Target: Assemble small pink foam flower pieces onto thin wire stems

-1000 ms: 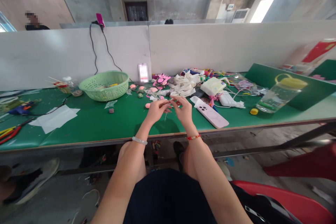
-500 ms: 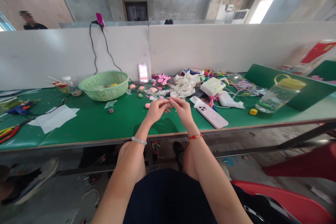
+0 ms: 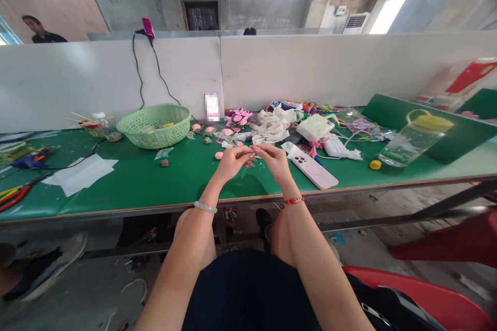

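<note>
Over the front of the green table, my left hand [image 3: 232,162] and my right hand [image 3: 273,161] meet at the fingertips. Both are closed in a pinch on something too small to make out. Faint clear strands seem to hang just under the fingers. Left of my left hand lies a pink oval piece [image 3: 219,155]. Behind the hands are several pink pieces in clear wrap and a pink cut-out shape [image 3: 239,119]. A pink phone [image 3: 315,171] rests on the table to the right of my right hand.
A green basket [image 3: 155,137] stands at the left, white paper [image 3: 81,173] and pliers [image 3: 15,196] further left. White cloth strips [image 3: 275,123] are heaped behind the hands. At the right are a water bottle [image 3: 413,142] and a yellow cap [image 3: 375,165]. A phone [image 3: 212,107] leans on the partition.
My right hand and wrist have shifted slightly to the right. My left hand stays nearly in place, and the fingertips still meet.
</note>
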Motion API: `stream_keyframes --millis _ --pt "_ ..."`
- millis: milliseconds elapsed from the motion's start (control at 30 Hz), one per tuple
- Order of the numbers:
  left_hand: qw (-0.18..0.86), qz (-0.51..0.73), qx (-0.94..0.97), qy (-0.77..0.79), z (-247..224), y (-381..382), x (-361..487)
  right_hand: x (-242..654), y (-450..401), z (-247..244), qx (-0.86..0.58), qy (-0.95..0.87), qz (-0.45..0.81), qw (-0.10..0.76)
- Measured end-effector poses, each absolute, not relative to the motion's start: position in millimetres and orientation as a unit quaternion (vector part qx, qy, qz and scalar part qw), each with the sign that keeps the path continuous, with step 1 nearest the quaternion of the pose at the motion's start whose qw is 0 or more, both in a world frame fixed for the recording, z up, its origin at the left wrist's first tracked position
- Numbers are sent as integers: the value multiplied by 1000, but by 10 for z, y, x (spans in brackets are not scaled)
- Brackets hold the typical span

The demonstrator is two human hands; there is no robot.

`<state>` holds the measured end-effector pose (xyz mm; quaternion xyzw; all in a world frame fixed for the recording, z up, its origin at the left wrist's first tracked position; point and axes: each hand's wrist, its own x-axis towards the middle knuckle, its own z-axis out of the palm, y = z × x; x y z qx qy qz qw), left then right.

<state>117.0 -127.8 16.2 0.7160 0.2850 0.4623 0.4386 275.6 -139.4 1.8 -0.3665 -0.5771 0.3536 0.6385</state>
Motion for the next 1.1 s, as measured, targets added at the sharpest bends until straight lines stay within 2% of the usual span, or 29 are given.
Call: stream_keyframes --millis 233,433,600,800,1100 --pt "412 465 723 302 114 -1254 1160 2740 -1429 32 -391 -644 254 606" --pt "432 463 716 293 122 -1274 1176 2709 -1434 19 -391 -638 213 628" --pt "414 521 670 330 126 -1249 1161 2734 -1431 18 -424 -635 183 620" --pt "302 554 705 325 117 -1190 1130 2690 -1436 6 -403 -713 213 533" --pt "299 592 663 347 142 -1209 1156 2579 -1428 -50 -374 -652 345 562"
